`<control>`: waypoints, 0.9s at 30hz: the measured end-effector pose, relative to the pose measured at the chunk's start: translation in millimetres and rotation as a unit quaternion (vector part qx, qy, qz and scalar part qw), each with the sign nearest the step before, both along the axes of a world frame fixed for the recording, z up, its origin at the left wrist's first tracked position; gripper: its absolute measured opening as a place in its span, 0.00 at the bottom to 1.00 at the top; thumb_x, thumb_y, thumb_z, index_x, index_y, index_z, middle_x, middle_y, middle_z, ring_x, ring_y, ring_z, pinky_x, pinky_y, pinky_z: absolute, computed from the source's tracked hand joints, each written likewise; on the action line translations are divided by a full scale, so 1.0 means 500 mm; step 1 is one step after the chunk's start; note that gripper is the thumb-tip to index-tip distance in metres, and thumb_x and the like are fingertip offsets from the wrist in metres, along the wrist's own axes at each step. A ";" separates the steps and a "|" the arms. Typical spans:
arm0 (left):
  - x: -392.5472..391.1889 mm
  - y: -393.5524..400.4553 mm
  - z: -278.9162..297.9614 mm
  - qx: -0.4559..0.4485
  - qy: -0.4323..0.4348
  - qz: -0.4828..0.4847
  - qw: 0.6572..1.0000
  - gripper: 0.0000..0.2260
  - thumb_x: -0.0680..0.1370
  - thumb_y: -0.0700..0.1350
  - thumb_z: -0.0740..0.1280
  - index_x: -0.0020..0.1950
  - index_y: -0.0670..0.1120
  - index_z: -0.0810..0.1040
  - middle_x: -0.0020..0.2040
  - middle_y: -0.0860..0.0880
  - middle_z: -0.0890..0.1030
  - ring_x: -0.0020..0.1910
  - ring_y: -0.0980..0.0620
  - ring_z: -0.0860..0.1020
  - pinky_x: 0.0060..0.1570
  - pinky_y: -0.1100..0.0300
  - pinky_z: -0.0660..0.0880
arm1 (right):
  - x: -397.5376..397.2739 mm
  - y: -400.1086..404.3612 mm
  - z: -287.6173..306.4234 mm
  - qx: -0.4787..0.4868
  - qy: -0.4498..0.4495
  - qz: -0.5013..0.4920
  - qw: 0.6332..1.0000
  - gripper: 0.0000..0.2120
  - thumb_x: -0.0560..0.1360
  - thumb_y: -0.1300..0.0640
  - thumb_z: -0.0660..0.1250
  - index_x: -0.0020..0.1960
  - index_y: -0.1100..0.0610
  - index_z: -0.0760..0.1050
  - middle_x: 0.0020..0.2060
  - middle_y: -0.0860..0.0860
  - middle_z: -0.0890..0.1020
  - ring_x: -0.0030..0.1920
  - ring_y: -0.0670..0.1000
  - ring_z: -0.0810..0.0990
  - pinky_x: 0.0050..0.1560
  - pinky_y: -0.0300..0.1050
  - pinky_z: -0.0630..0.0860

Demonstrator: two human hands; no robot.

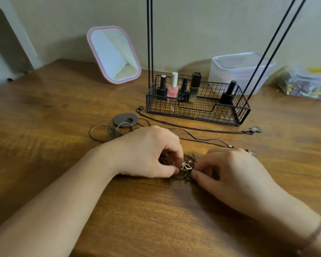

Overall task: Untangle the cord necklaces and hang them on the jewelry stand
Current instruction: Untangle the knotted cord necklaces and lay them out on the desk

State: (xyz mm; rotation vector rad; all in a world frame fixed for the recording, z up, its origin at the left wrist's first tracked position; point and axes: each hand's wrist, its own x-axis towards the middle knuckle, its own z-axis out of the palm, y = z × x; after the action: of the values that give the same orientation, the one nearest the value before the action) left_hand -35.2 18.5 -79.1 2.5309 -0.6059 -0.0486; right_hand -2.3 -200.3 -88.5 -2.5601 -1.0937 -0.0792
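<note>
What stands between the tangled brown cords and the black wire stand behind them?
Two loose necklaces lie across that path: a thin brown cord and a dark chain. Both hands already pinch the brown cord tangle.

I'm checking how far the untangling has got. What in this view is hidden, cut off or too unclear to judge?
- Head view: the top of the jewelry stand is cut off by the upper edge, so nothing shows what hangs there.
- The knot of cords is partly covered by the left hand and right hand; the number of cords cannot be counted.
- The silver pendant is too small to identify.
- The bag is cut off by the right edge and blurred.
</note>
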 end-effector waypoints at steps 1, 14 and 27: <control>0.000 -0.001 0.000 0.005 0.001 -0.001 1.000 0.04 0.73 0.49 0.74 0.43 0.58 0.81 0.42 0.61 0.79 0.49 0.58 0.77 0.49 0.54 0.76 | -0.001 0.002 -0.001 0.000 -0.007 -0.001 1.000 0.15 0.69 0.37 0.62 0.42 0.44 0.82 0.33 0.39 0.77 0.34 0.40 0.76 0.32 0.41 0.77; -0.012 0.018 0.023 -0.006 0.005 0.001 1.000 0.06 0.72 0.43 0.74 0.39 0.54 0.82 0.38 0.58 0.78 0.46 0.55 0.76 0.42 0.68 0.71 | 0.019 -0.005 -0.010 0.179 0.020 -0.030 0.983 0.12 0.76 0.47 0.64 0.42 0.49 0.83 0.32 0.45 0.81 0.34 0.44 0.78 0.32 0.37 0.74; -0.004 -0.022 0.009 -0.094 0.003 0.025 0.995 0.08 0.76 0.54 0.71 0.54 0.57 0.79 0.51 0.60 0.78 0.57 0.58 0.75 0.55 0.60 0.73 | 0.018 -0.014 0.024 0.565 0.363 0.143 0.727 0.09 0.75 0.50 0.69 0.46 0.56 0.81 0.39 0.55 0.81 0.41 0.55 0.77 0.42 0.50 0.73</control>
State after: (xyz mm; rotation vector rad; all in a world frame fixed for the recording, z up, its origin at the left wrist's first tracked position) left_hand -37.1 7.7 -74.5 2.3617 -0.5192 0.0169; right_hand 6.6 -207.2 -76.3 -1.1062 -0.7120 0.2480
